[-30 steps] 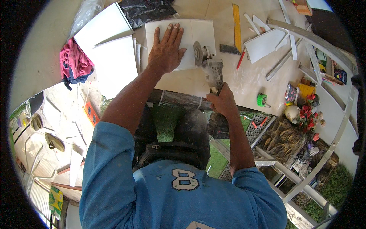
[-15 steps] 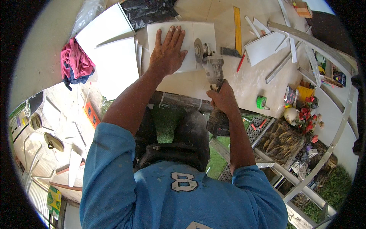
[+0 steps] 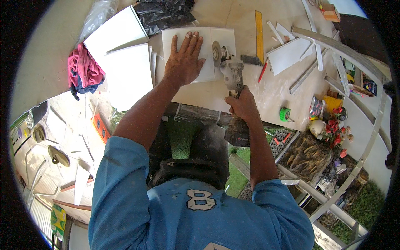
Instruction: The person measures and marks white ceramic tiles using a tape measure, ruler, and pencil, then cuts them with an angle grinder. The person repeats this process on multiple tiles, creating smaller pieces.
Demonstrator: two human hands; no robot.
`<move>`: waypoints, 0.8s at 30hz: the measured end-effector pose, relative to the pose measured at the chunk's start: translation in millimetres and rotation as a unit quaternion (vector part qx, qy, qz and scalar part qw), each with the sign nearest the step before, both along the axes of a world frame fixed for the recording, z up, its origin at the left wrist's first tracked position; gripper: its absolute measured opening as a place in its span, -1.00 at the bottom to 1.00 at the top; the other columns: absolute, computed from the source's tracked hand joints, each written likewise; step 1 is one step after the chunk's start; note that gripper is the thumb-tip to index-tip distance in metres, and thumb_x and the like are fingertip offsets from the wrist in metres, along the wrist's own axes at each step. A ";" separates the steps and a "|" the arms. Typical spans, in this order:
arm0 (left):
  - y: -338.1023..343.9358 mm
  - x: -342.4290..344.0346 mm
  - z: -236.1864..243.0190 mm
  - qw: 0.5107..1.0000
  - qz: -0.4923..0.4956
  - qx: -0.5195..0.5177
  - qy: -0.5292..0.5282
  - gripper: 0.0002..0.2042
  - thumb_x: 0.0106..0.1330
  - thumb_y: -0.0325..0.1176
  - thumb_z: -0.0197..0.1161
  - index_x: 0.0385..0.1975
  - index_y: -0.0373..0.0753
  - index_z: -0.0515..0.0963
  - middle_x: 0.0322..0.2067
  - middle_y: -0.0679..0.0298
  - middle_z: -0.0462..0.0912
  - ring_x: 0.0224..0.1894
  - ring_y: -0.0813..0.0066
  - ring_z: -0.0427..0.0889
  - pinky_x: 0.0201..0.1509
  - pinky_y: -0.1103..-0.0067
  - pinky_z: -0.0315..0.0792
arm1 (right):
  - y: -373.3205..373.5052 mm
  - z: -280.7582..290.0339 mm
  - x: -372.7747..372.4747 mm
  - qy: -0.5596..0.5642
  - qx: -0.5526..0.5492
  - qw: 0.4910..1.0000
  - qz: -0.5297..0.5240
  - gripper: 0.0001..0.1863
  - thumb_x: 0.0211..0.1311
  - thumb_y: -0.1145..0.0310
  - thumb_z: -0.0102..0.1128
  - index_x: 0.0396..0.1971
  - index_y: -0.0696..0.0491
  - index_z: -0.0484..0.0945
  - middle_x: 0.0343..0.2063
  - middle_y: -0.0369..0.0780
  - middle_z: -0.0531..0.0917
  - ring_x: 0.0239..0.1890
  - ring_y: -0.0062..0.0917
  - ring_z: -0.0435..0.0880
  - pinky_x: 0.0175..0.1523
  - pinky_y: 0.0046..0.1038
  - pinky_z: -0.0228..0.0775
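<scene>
My left hand [image 3: 184, 60] lies flat with its fingers stretched out on a white tile [image 3: 206, 39] at the middle of the work table. A line runs down the tile to the right of my fingers. My right hand [image 3: 243, 104] is wrapped around the handle of a dusty angle grinder [image 3: 232, 75]. Its cutting disc [image 3: 216, 54] stands on edge over the tile, close to that line; whether it touches the surface I cannot tell. The grinder's battery end [image 3: 236, 135] reaches back past the table's near edge.
White tiles [image 3: 127, 75] are stacked at left beside a pink cloth [image 3: 85, 68] and black plastic [image 3: 162, 14]. Rightward lie a yellow-bladed square [image 3: 259, 37], a red pencil [image 3: 263, 71], tile offcuts [image 3: 289, 54] and a green tape measure [image 3: 285, 114]. A metal ladder [image 3: 375, 125] stands at the right.
Hardly anything differs. My left hand has shifted very slightly nearer on the tile, and the grinder stays over almost the same spot.
</scene>
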State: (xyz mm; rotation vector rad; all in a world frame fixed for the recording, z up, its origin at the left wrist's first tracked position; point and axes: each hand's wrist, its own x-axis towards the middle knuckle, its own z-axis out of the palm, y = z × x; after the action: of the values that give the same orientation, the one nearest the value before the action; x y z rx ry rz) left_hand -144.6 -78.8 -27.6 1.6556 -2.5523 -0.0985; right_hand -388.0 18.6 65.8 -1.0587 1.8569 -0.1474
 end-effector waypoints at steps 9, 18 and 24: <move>0.4 -1.7 1.3 0.999 0.009 0.019 -0.038 -0.27 0.73 0.14 -0.17 0.74 -0.16 0.03 0.73 0.20 0.05 0.77 0.29 -0.05 0.83 -0.06 -0.28 | -12.2 1.7 4.4 -0.006 -0.002 1.000 -0.013 -0.46 0.17 0.34 0.47 -0.02 0.32 0.39 -0.37 -0.03 0.73 -0.52 -0.36 0.78 -0.46 -0.24 0.70; -0.9 1.8 -11.2 0.997 -0.010 -0.008 0.070 -0.25 0.66 0.03 0.05 0.70 -0.29 0.11 0.72 0.04 0.07 0.76 0.09 0.03 0.77 -0.16 -0.23 | -25.9 0.0 8.0 0.002 -0.035 0.999 -0.012 -0.51 0.21 0.34 0.48 -0.08 0.35 0.43 -0.44 -0.09 0.69 -0.58 -0.44 0.74 -0.51 -0.31 0.59; -0.6 3.2 -12.3 0.996 -0.013 -0.025 0.090 -0.25 0.64 0.02 0.09 0.68 -0.31 0.16 0.70 0.01 0.13 0.75 0.06 0.06 0.76 -0.17 -0.19 | -34.2 0.9 10.6 -0.007 -0.041 0.999 -0.015 -0.51 0.21 0.32 0.47 -0.08 0.34 0.44 -0.44 -0.09 0.69 -0.58 -0.45 0.73 -0.50 -0.32 0.60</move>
State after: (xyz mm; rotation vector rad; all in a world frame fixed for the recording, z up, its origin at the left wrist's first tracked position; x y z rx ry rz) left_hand -141.3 -79.4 -39.9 1.5227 -2.4229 -0.1750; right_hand -377.5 -15.6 66.7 -1.0832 1.8686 -0.2490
